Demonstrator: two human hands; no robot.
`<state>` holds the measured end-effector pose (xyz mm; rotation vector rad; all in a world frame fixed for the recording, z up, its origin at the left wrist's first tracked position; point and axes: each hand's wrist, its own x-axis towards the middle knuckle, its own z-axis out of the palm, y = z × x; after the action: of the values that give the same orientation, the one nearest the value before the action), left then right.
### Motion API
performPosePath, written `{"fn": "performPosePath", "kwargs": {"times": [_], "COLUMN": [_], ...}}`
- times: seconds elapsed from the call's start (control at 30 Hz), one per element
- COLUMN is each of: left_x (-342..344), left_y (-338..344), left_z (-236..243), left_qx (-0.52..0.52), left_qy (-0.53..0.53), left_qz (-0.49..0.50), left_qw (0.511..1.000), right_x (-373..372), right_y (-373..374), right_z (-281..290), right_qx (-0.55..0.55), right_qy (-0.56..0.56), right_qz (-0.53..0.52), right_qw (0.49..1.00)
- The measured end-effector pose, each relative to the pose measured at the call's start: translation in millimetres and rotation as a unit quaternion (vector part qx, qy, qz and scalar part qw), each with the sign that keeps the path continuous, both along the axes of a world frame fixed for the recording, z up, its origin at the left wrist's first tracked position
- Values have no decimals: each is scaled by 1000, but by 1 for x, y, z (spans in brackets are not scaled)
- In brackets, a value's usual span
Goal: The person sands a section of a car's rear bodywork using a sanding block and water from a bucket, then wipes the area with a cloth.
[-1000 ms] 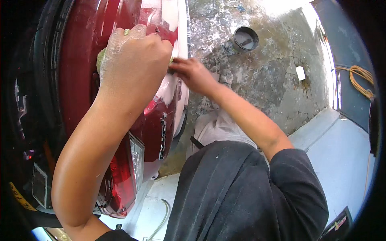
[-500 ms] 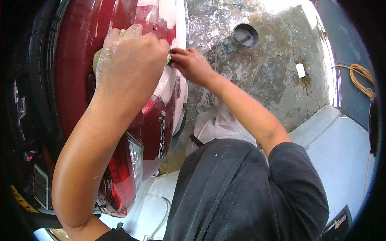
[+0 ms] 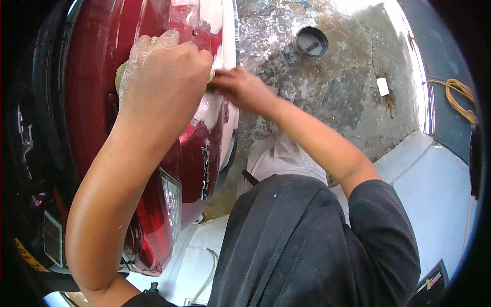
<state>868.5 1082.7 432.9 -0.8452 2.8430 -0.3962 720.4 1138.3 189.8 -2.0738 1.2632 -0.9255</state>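
A dark red car body (image 3: 92, 87) with pale primer-like patches (image 3: 212, 110) runs along my left side. My left hand (image 3: 163, 77), smeared with whitish residue, is closed over a yellow-green cloth or sponge (image 3: 120, 77) on the panel. Bits of it poke out between the fingers and on both sides of the fist. My right hand (image 3: 245, 91) meets the pale patched edge of the panel, right beside the left knuckles. Its fingers are bent together and blurred; something dark shows under them, too hidden to name.
Below my left forearm is a red and clear tail light (image 3: 156, 230). A black bucket (image 3: 311, 42) with greyish liquid stands on the wet, stained floor (image 3: 348, 102). A white piece (image 3: 382, 87) lies near the wall, where a coiled orange hose (image 3: 458, 97) hangs.
My right hand has slid slightly down along the panel edge, and its fingers are now blurred. The left hand keeps its grip, shifting only slightly in the picture.
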Motion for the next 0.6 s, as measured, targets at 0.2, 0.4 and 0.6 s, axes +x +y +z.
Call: {"fn": "performPosePath", "kwargs": {"times": [0.2, 0.4, 0.6], "left_x": [11, 5, -1], "left_y": [2, -1, 0], "left_z": [5, 1, -1], "left_qx": [9, 19, -2], "left_qy": [-17, -12, 10], "left_qz": [7, 7, -19], "left_qw": [1000, 1000, 1000], "right_x": [36, 22, -7], "right_y": [35, -4, -19], "right_z": [22, -6, -4], "right_qx": [-26, 31, -10], "right_qy": [-15, 29, 25], "right_qz": [-4, -65, -58], "right_qw": [1000, 997, 998]}}
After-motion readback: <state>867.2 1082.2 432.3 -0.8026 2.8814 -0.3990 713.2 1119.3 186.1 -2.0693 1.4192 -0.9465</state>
